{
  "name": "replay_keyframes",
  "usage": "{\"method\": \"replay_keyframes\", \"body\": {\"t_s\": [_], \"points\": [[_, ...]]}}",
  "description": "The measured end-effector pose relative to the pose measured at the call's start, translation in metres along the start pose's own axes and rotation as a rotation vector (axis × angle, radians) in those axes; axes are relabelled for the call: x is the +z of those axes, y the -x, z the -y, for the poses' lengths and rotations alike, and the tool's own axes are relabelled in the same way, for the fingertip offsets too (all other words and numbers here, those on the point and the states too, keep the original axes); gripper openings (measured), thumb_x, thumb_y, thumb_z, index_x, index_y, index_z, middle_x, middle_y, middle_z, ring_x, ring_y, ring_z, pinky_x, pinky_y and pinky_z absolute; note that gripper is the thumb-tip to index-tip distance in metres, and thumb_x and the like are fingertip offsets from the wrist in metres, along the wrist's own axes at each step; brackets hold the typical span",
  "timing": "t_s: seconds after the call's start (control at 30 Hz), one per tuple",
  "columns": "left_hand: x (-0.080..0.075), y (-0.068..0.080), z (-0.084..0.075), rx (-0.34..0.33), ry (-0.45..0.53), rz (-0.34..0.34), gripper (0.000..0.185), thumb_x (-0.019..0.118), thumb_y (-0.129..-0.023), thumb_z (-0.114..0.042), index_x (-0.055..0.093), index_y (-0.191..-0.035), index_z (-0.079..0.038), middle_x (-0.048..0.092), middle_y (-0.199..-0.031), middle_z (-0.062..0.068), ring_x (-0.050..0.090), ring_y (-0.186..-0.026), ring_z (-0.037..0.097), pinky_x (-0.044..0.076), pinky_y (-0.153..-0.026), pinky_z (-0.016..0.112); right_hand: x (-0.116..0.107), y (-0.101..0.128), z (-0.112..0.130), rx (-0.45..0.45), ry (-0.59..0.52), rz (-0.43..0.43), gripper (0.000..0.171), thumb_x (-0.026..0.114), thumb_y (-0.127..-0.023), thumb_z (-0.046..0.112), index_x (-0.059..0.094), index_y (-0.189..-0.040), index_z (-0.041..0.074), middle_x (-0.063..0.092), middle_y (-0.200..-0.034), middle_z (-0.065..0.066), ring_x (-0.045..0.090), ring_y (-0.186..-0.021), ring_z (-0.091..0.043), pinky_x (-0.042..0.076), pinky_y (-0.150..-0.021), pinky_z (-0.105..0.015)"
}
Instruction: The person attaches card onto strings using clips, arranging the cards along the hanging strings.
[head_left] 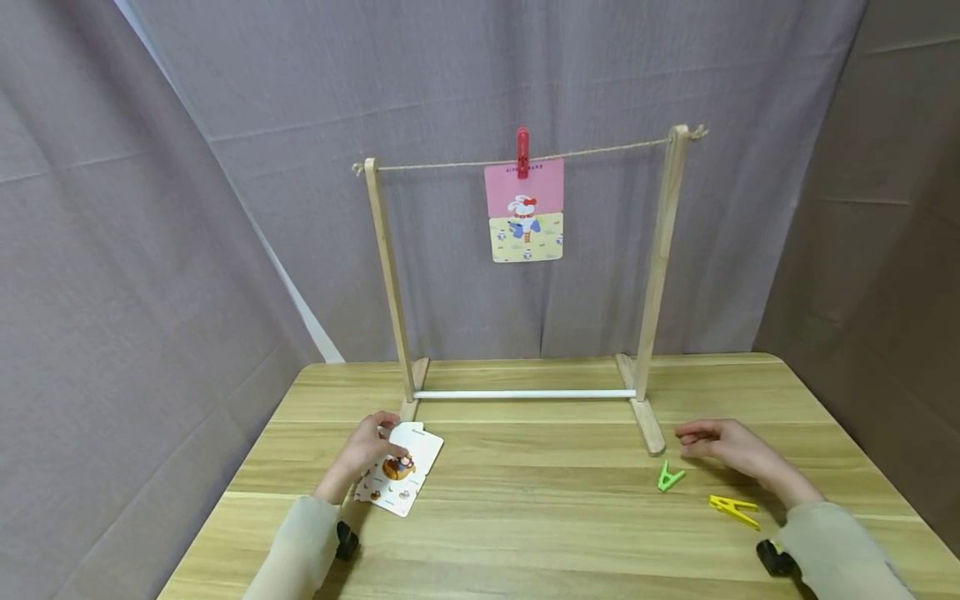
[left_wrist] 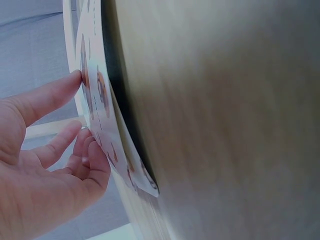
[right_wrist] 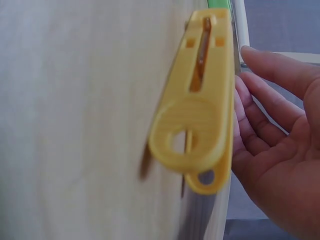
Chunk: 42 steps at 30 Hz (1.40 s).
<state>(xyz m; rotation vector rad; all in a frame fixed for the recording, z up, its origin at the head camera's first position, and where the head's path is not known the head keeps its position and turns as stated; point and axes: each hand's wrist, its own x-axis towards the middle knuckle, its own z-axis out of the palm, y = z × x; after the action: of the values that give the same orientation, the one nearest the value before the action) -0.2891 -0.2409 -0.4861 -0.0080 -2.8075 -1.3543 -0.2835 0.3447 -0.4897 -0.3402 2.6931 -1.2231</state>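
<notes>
1. The white card [head_left: 400, 471] lies flat on the table [head_left: 525, 517], near its left front part, just in front of the left foot of the wooden rack [head_left: 390, 267]. It is printed with small pictures and has a shaped, notched outline.
2. It looks thin, light and fairly stiff — likely to flex and crease if squeezed. Lying flush on smooth wood, it probably resists a plain pinch from above; lifting an edge first, then pinching near the top, seems the safest hold.
3. The left hand [head_left: 366, 450] rests on the card's far edge. In the left wrist view its fingers [left_wrist: 82, 155] are loosely curled at the card's rim [left_wrist: 107, 130], touching it rather than gripping it.
4. The right hand [head_left: 723, 446] hovers low over the right side of the table, fingers relaxed and holding nothing.
5. Just beside that hand lie a green clothespin [head_left: 669, 478] and a yellow clothespin [head_left: 735, 508] — small, hard plastic, sprung, probably best squeezed at the tail ends.
6. On the rack's string [head_left: 465, 163] a red clothespin [head_left: 522, 152] holds a pink-and-yellow card [head_left: 524, 210].
</notes>
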Motion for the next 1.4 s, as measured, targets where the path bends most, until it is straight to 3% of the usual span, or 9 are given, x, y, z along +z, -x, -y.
{"method": "replay_keyframes", "body": {"t_s": [0.33, 0.63, 1.4], "points": [[-0.0015, 0.0012, -0.0025, 0.024, 0.025, 0.001, 0.055, 0.081, -0.070, 0.008, 0.060, -0.121, 0.010, 0.061, -0.113, 0.021, 0.057, -0.090, 0.029, 0.048, -0.079, 0.038, 0.0049, -0.0029, 0.0012, -0.004, -0.010, 0.017, 0.046, 0.070, -0.096, 0.020, 0.061, -0.128, -0.011, 0.070, -0.110, -0.012, 0.062, -0.098, -0.018, 0.050, -0.081, -0.022], [-0.0004, 0.0014, -0.0008, 0.015, 0.030, 0.003, 0.053, 0.080, -0.070, 0.009, 0.061, -0.119, 0.009, 0.061, -0.112, 0.020, 0.056, -0.088, 0.026, 0.047, -0.077, 0.035, 0.0082, -0.0018, 0.0047, 0.004, -0.012, 0.043, 0.046, 0.071, -0.095, 0.024, 0.063, -0.126, -0.008, 0.070, -0.112, -0.013, 0.062, -0.101, -0.021, 0.050, -0.085, -0.032], [-0.0014, -0.0013, -0.0004, 0.037, 0.011, 0.011, 0.055, 0.081, -0.068, 0.010, 0.062, -0.119, 0.008, 0.062, -0.110, 0.019, 0.055, -0.087, 0.026, 0.047, -0.078, 0.035, 0.0086, 0.0023, 0.0043, -0.004, -0.072, 0.081, 0.036, 0.067, -0.097, 0.016, 0.064, -0.123, -0.009, 0.070, -0.109, -0.014, 0.063, -0.098, -0.021, 0.051, -0.081, -0.026]]}}
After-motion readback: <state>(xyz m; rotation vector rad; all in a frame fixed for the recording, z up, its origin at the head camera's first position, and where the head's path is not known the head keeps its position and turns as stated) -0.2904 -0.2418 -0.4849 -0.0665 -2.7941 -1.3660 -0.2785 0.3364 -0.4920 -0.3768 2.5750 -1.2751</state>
